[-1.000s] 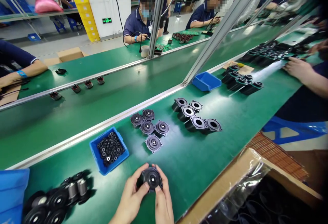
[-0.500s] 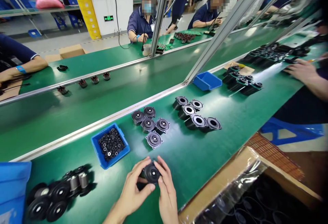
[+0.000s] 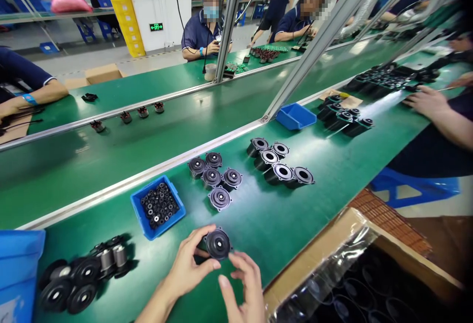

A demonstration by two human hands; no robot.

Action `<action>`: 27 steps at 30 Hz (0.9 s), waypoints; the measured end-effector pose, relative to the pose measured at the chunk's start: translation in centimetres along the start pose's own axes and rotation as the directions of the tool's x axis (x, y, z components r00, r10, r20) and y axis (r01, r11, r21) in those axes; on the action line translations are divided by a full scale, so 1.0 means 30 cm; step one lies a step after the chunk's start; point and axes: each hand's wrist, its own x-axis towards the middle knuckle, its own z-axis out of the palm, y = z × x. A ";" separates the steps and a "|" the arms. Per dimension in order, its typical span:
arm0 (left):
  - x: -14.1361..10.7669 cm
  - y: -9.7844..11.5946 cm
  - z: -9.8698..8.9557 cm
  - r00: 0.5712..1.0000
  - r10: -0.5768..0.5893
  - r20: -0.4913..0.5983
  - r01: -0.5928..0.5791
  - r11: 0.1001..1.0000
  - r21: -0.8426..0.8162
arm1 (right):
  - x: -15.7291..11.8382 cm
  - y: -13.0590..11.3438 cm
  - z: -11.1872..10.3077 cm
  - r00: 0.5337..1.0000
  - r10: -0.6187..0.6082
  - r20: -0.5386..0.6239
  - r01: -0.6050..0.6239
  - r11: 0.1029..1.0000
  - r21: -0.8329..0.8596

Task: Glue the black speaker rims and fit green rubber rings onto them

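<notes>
Between the thumb and fingers of my left hand (image 3: 190, 264) is a round black housing (image 3: 218, 243), its ringed face and pale centre turned up. My right hand (image 3: 242, 281) is just right of it, thumb and fingers apart with nothing between them. Beyond the housing stand several similar assembled housings (image 3: 220, 198) with ringed tops. Farther right are several open-topped black housings (image 3: 283, 171). A blue bin (image 3: 180, 217) of small black rings lies to the left. At the lower left, black discs with metal cylinders (image 3: 82, 297) are grouped on the green table (image 3: 155, 273).
A cardboard box (image 3: 314, 259) with black parts and plastic is at the lower right. Slanted metal posts (image 3: 291, 81) rise from the rail. A large blue bin (image 3: 18, 278) borders the left. A co-worker's hand (image 3: 424, 101) is at the far right.
My right hand has come off the housing and opened, moving down and right. My left hand still holds the housing, now slightly higher. Small motor parts on the belt have shifted right.
</notes>
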 end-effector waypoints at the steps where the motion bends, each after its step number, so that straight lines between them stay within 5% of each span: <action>1: 0.003 0.001 0.002 1.000 -0.005 0.001 0.005 1.000 -0.018 | 0.028 -0.012 0.017 0.999 0.006 0.040 -0.005 0.999 -0.041; 4: 0.019 -0.004 0.029 1.000 -0.009 0.014 0.010 0.995 -0.097 | 0.104 -0.025 0.047 0.988 0.011 0.156 0.010 0.991 -0.134; 8: 0.016 -0.003 0.090 0.998 0.044 0.051 -0.035 0.987 -0.157 | 0.217 0.002 0.018 0.997 0.036 0.065 -0.021 0.976 -0.215; 11: -0.040 0.023 0.083 1.000 0.008 0.004 -0.008 1.000 0.018 | 0.315 0.009 -0.023 0.998 0.056 -0.004 -0.055 0.960 -0.275; 13: -0.108 0.046 0.025 0.998 0.008 -0.068 0.008 0.972 0.235 | 0.355 -0.011 -0.029 0.999 0.052 -0.011 -0.052 0.943 -0.329; 15: -0.198 0.068 -0.072 0.977 0.070 -0.203 0.040 0.868 0.495 | 0.348 -0.050 -0.005 0.999 -0.035 -0.038 0.017 0.914 -0.405; 17: -0.297 0.083 -0.190 0.923 0.145 -0.356 0.172 0.673 0.720 | 0.283 -0.099 0.060 0.987 -0.161 -0.015 0.141 0.905 -0.401; 19: -0.381 0.087 -0.304 0.889 0.153 -0.432 0.329 0.444 0.833 | 0.176 -0.146 0.174 0.938 -0.262 0.225 0.311 0.924 -0.222; 22: -0.446 0.070 -0.430 0.910 0.116 -0.399 0.376 0.175 0.910 | 0.006 -0.191 0.399 0.743 -0.325 0.585 0.414 0.910 -0.020; 25: -0.454 0.039 -0.487 0.947 0.119 -0.298 0.295 0.041 0.955 | -0.099 -0.199 0.574 0.699 -0.350 0.624 0.476 0.878 -0.042; 27: -0.451 0.022 -0.499 0.948 0.151 -0.280 0.284 0.000 0.959 | -0.121 -0.194 0.614 0.693 -0.363 0.623 0.490 0.871 -0.037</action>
